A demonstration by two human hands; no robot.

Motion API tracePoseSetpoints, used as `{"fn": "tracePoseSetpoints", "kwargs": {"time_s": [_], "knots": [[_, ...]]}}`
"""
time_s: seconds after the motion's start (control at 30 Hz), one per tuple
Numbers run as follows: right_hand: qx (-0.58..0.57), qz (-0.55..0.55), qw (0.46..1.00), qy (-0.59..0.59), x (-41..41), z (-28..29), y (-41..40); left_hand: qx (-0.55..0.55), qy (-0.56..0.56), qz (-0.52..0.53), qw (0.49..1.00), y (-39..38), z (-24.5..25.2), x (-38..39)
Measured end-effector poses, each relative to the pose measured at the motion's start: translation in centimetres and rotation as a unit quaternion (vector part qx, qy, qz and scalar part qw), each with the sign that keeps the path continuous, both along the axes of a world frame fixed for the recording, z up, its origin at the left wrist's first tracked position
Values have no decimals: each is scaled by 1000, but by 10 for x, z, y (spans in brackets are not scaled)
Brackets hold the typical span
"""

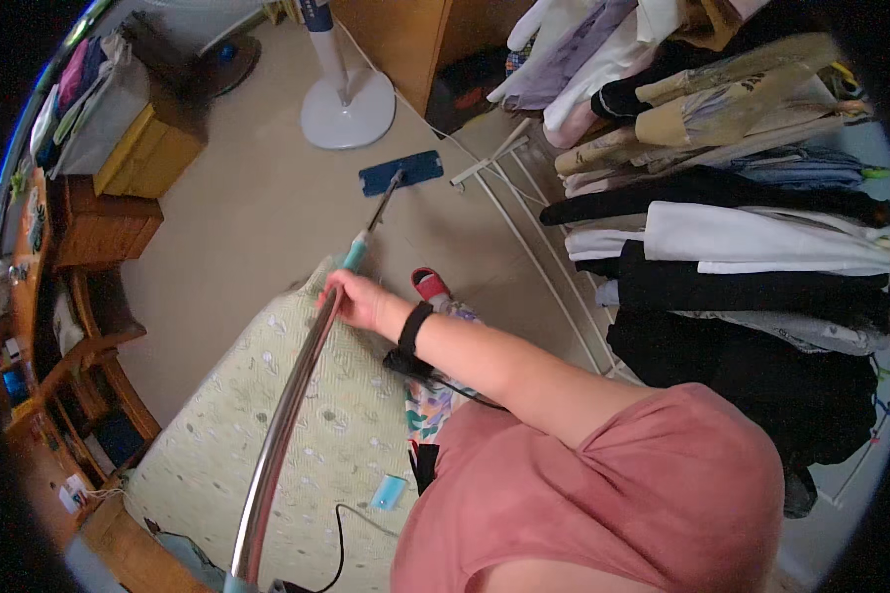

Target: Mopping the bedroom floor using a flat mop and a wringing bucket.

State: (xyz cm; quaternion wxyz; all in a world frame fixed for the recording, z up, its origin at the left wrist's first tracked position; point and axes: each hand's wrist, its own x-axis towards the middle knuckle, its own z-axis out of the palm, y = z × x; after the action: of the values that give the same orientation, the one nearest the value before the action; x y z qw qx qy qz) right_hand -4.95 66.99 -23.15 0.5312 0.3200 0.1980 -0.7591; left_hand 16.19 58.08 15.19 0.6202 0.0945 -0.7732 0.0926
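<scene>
My right hand (pixel 354 298) is wrapped around the metal pole (pixel 285 415) of a flat mop, just above a teal collar (pixel 354 253). The pole slants across the view, from the bottom edge towards the far floor. Its dark blue rectangular mop head (pixel 402 173) rests flat on the beige floor (pixel 245 193), in front of a white fan base (pixel 347 110). A black band (pixel 414 330) circles my right wrist. Out of view is my left hand. Below the pole lies a pale green patterned bed (pixel 326 437), and a red slipper (pixel 430 283) is on my foot.
A white drying rack (pixel 523 244) with many hanging clothes (pixel 742 237) fills the right side. Along the left stand a wooden chair (pixel 111 393), a drawer unit (pixel 107 226) and a yellow box (pixel 148 152). A light blue flat object (pixel 388 492) and a black cable (pixel 339 545) lie on the bed.
</scene>
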Motion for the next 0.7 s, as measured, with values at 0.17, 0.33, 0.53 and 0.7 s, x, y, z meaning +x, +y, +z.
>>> {"fn": "tracePoseSetpoints", "kwargs": {"time_s": [0.17,0.33,0.53,0.7], "knots": [[44,-13,996,-73,-8,-7,-25,13,-69,122,990,-20,1,26],[98,-5,995,-24,-8,-15,-3,112,-95,210,967,-31,-24,51],[157,-34,987,11,-85,-61,57,371,-115,33,921,-21,-93,37],[290,-32,955,53,-130,-82,74,474,-79,-40,876,2,-131,-11]]}}
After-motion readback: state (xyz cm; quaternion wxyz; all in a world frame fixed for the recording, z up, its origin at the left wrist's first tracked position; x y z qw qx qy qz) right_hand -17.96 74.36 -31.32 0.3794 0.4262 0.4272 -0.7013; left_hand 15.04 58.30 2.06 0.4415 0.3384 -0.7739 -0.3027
